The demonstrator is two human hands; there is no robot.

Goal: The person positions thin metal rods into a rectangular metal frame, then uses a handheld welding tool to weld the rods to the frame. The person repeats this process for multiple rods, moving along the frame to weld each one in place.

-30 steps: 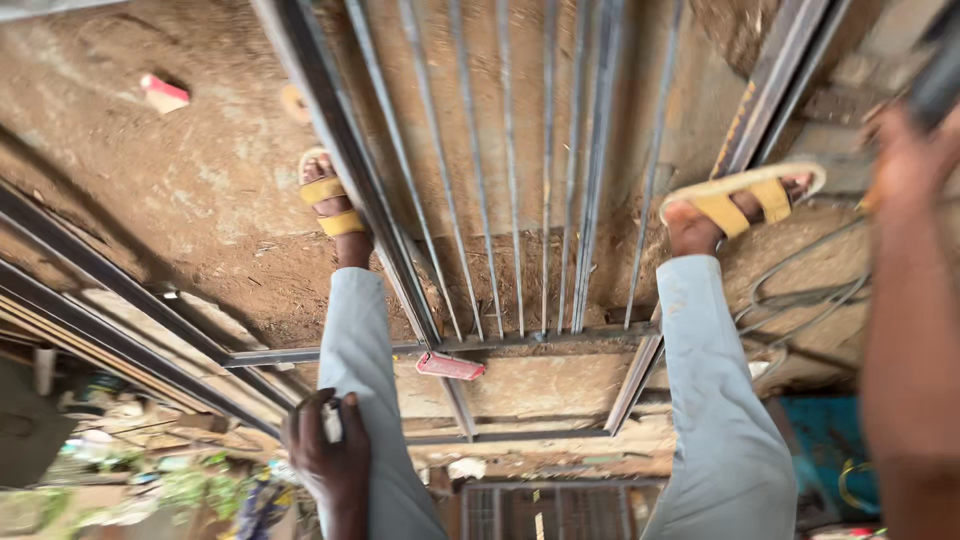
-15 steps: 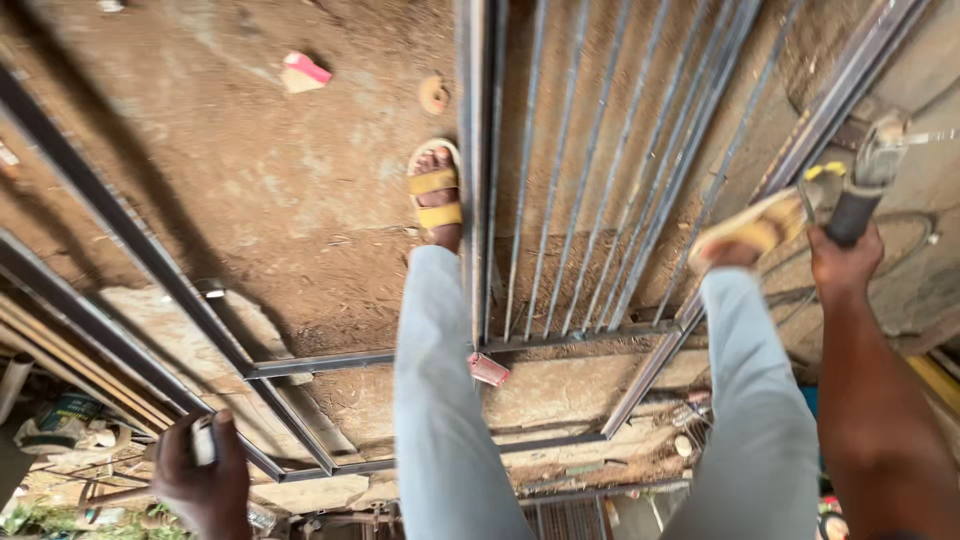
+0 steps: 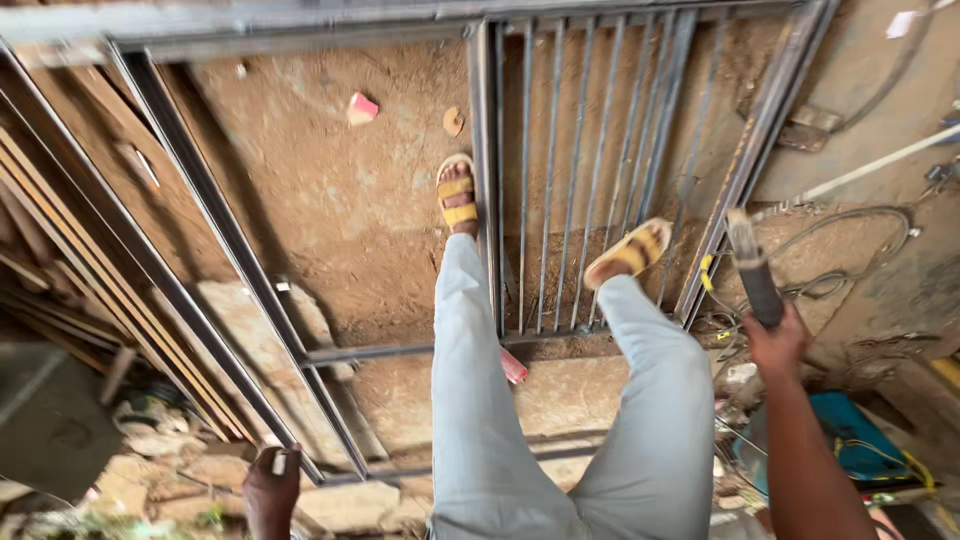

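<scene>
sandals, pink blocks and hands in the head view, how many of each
yellow sandals: 2
pink blocks: 2
hands: 2, left hand and right hand
total: 6

My right hand (image 3: 775,345) is raised with the arm stretched forward, and its fingers are closed around a dark handle (image 3: 755,275). My left hand (image 3: 272,485) hangs low, closed on a small white piece (image 3: 279,462).
</scene>
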